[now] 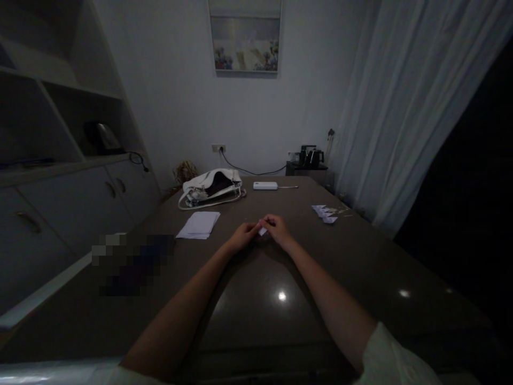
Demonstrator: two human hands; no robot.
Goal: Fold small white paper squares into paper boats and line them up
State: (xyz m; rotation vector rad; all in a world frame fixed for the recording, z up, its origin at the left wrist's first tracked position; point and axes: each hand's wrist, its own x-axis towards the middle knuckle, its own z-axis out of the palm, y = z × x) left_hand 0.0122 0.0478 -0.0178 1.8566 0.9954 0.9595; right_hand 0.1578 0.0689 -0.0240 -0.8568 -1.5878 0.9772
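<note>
Two bare hands meet over the middle of the dark tabletop, and between them sits a small white piece of paper. Starting at the far left, pale cabinets and open shelves line the wall, with a dark object, too dim to identify, on one shelf. Nearer the centre, a flat stack of white sheets lies on the tabletop, just left of the hands, and beyond it a white handbag rests open toward the far edge. The left hand reaches in from the near left, its fingers closed in a pinching grip on the left edge of the small paper. The right hand comes in from the near right, fingertips likewise pinched shut on the same paper, so both grips touch it at once, low over the tabletop. Behind them, a white oblong device with a cable lies far across. Farther right, a few small folded paper pieces sit in a cluster, well apart from the hands. A black kettle stands on a side stand by the white curtain.
</note>
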